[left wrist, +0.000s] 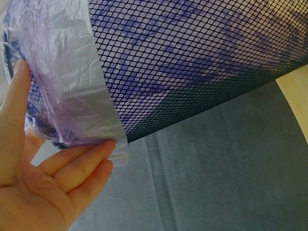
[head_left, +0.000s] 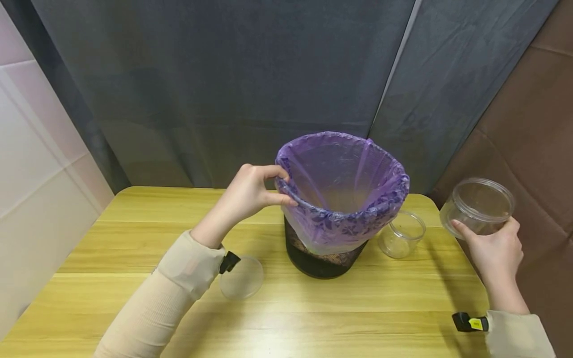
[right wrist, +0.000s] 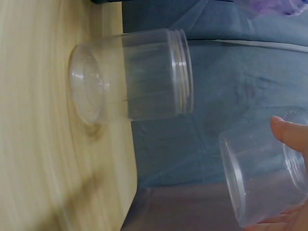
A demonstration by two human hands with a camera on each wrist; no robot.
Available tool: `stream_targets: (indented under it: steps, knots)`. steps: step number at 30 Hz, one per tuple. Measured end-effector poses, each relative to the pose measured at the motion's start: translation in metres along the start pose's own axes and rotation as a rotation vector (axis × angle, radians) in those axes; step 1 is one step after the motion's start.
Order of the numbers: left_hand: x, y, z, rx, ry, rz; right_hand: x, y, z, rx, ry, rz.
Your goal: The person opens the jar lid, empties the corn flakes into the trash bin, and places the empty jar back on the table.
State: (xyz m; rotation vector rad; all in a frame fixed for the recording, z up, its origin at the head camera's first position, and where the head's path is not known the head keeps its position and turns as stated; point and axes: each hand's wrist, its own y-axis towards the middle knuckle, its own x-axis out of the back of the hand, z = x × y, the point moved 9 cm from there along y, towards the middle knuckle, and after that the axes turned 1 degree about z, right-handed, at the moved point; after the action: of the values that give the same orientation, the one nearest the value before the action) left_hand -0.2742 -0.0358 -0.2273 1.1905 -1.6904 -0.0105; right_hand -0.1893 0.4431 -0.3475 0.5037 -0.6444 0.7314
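Note:
A black mesh wastebasket [head_left: 315,266] stands on the table, lined with a purple patterned plastic bag [head_left: 349,226] folded over its rim. My left hand [head_left: 250,191] pinches the basket's left rim through the bag, thumb and fingers on opposite sides of the edge. In the left wrist view, the fingers [left wrist: 84,175] lie along the pale folded edge of the bag [left wrist: 82,72]. At the right, my right hand [head_left: 499,253] grips a clear plastic jar [head_left: 474,211], raised above the table's right edge. The held jar [right wrist: 262,173] has no lid on and looks see-through.
A second clear jar [head_left: 400,236], also open-topped, stands on the wooden table [head_left: 277,318] just right of the basket. To the left of the basket lies a round clear lid [head_left: 241,278]. Behind the table hangs a grey curtain [head_left: 224,89], with a brown covering [head_left: 537,149] on the right.

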Motion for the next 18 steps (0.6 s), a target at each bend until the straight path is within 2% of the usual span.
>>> stream_targets:
  steps: [18]
  knots:
    - [0.000, 0.000, 0.001, 0.001, 0.002, -0.002, -0.027, -0.006, -0.032, -0.090, -0.020, 0.076]
